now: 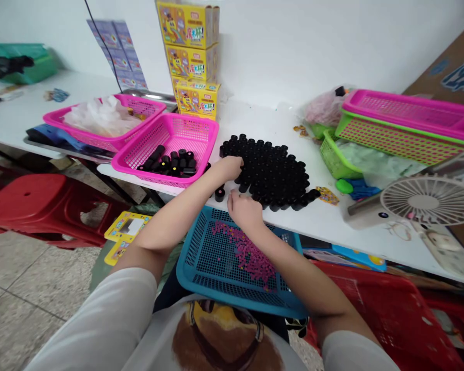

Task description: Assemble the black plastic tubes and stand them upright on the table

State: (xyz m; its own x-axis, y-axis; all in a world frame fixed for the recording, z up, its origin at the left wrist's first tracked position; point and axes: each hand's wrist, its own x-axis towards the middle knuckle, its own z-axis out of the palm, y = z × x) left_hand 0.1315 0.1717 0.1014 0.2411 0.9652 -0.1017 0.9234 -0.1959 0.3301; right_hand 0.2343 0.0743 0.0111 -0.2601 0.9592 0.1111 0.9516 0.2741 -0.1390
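Observation:
A dense group of small black cylinders [274, 172] stands upright on the white table [178, 191]. My left hand [231, 167] is at the group's left edge, its fingers curled down against the cylinders; what they grip is hidden. Closer to me, my right hand [245, 207] is closed at the table's front edge, with its fingertips hiding anything held. Just left of it a single black cylinder [219, 194] with a pinkish top stands apart. Under my forearms, a blue mesh basket [195, 268] rests on my lap with many tiny pink pieces [251, 255] in it.
A pink basket [193, 129] at left holds several loose black cylinders [174, 162]. Behind it are another pink basket [139, 135] with plastic bags and stacked yellow boxes [191, 62]. At right stand green and pink baskets [402, 134] and a fan [429, 201]. Red stools [54, 206] are at lower left.

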